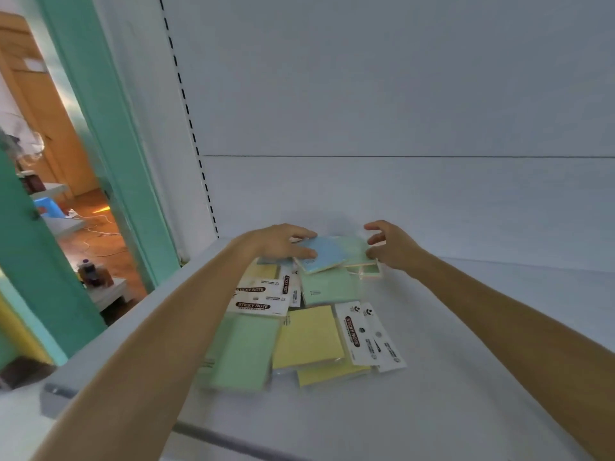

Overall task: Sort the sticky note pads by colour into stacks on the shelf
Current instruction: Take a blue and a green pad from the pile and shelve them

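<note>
White metal makes up the shelf (466, 361), its back panel rising behind and a slotted upright (186, 104) running down its left side, and past that a teal door frame (109, 128) opens onto a room with a wooden floor. Both bare forearms reach in from the near edge toward the back of the shelf. Between them lies a loose heap of wrapped pads, overlapping and not yet in stacks. Nearest the front edge, a green pad (243, 351) lies at the left of the heap, with a yellow pad (307, 337) just beside it on the right and overlapping another yellow one below. Two white header cards (369, 334) printed "STICKY NOTE" stick out to the right of the yellow pad, and more such cards (263, 294) lie across the heap's left middle. A second green pad (329, 287) sits behind the yellow one. At the far end of the heap the left hand (283, 242) has its grip closed on a blue pad (321, 254), fingers over the far edge and thumb on top, the pad tilted up over its neighbours. The right hand (392, 246) is just right of it, its grip apart, fingers curled over a pale green pad (356, 249) whose edge it touches with the thumb.
</note>
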Demonstrator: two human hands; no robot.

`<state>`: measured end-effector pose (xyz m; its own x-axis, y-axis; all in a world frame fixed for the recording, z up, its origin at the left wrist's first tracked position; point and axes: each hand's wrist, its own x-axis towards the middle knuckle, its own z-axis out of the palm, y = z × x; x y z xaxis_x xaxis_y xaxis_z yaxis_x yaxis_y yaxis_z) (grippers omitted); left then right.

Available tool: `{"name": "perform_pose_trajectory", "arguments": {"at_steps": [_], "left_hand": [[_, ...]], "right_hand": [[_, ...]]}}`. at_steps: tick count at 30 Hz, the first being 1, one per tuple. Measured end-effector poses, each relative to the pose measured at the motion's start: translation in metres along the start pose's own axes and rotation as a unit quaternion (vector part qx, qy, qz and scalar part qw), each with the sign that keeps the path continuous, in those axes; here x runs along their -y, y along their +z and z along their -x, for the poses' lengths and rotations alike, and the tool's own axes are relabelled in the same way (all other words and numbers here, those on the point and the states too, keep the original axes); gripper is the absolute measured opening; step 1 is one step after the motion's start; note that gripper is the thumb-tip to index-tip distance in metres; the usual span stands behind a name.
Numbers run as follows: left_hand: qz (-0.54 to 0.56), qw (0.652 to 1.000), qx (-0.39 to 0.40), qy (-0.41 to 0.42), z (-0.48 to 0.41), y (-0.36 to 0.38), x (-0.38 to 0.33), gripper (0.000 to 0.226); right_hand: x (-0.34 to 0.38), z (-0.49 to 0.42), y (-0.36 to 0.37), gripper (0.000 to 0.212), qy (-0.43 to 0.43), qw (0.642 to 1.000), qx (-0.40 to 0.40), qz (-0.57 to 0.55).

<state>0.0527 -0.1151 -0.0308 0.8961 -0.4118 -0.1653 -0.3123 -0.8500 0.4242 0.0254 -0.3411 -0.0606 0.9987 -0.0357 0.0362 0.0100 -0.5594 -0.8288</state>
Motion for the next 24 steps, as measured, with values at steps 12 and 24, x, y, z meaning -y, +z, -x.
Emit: {"name": "perform_pose_trajectory", "arguments": {"at_steps": [12, 24], "left_hand": [[-0.048, 0.991, -0.106, -0.064, 0.009, 0.009, -0.003, 0.073], [0.37, 0.9, -0.223, 0.05, 0.022, 0.012, -0.037, 0.046]], "right_hand": [[0.002, 0.013, 0.002, 0.055, 0.081, 0.996, -0.023, -0.022], [-0.021, 0.074, -0.045, 0.055, -0.016, 0.992, -0.121, -0.035]]}}
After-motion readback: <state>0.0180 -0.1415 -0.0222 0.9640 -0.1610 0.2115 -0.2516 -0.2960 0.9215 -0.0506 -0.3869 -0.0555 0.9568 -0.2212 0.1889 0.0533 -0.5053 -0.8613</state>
